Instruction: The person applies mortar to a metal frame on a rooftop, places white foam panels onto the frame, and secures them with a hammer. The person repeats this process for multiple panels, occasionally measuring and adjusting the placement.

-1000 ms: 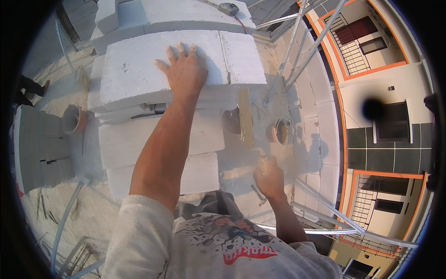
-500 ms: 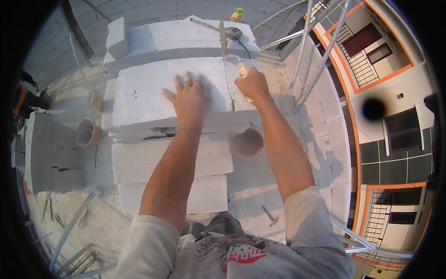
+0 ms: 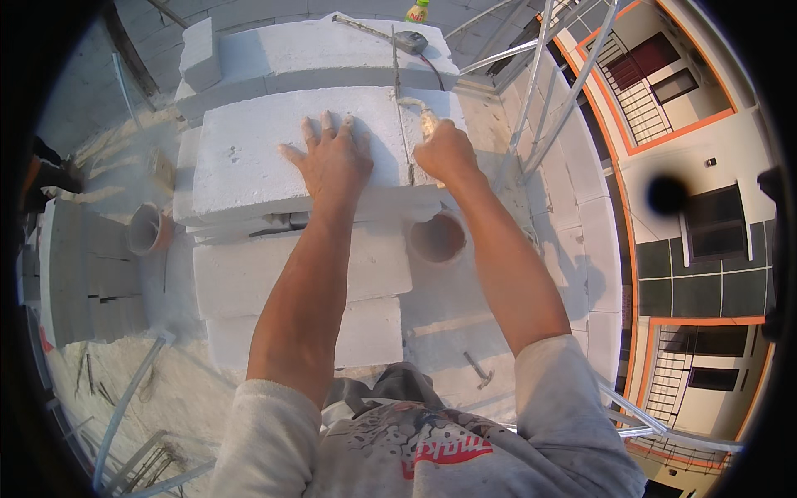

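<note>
A white lightweight concrete block lies across a stack of similar blocks in front of me. My left hand presses down on its top with the fingers spread. My right hand is wrapped round the pale, crusted handle of a trowel. The trowel's narrow blade is seen nearly edge-on, pointing away from me along a dark straight line in the block near its right end. How deep that line goes I cannot tell. On the block behind rests a tape measure, its strip partly out.
Mortar-stained buckets stand right and left of the stack. A hammer lies on the floor near my feet. Metal scaffold poles rise at the right, beside a low block wall. A green-capped bottle stands at the back.
The trowel blade has turned more edge-on and sits lower along the line, my right hand slightly nearer me. My left hand stays on the block. The whole view has shifted a little.
</note>
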The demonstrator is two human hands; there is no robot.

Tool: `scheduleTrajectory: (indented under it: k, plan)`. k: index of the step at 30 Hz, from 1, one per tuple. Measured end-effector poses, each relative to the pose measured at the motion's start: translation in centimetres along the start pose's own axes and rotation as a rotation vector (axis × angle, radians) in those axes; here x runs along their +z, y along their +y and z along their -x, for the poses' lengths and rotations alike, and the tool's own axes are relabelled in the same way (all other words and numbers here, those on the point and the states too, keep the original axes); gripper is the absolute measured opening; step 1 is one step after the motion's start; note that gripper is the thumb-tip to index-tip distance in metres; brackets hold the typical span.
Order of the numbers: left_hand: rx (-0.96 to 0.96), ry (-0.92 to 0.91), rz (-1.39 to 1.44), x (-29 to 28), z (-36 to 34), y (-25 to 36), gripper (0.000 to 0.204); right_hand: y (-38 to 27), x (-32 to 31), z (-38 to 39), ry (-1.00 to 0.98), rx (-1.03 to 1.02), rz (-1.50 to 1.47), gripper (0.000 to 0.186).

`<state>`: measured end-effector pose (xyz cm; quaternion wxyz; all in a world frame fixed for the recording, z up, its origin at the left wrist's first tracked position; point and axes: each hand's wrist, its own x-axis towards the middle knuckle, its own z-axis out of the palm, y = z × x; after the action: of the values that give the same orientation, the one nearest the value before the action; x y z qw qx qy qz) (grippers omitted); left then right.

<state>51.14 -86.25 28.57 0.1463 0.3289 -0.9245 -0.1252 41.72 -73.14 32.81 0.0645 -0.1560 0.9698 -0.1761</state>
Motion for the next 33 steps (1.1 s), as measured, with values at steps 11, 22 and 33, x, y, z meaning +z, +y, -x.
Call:
scheduleTrajectory:
  k: [11, 22, 33]
  plan:
    - [0.036, -0.001, 0.016, 0.1, 0.5, -0.5, 0.043, 4.9, 1.5, 13.0, 0.052, -0.025, -0.021, 0.03]
    - [0.003, 0.029, -0.06, 0.8, -0.9, 0.5, 0.044, 8.0, -1.5, 18.0, 0.303, -0.01, -0.284, 0.032]
    - [-0.014, -0.006, -0.05, 0.7, -0.9, 0.6, 0.044, 1.0, -0.7, -5.2, 0.011, -0.03, -0.142, 0.048]
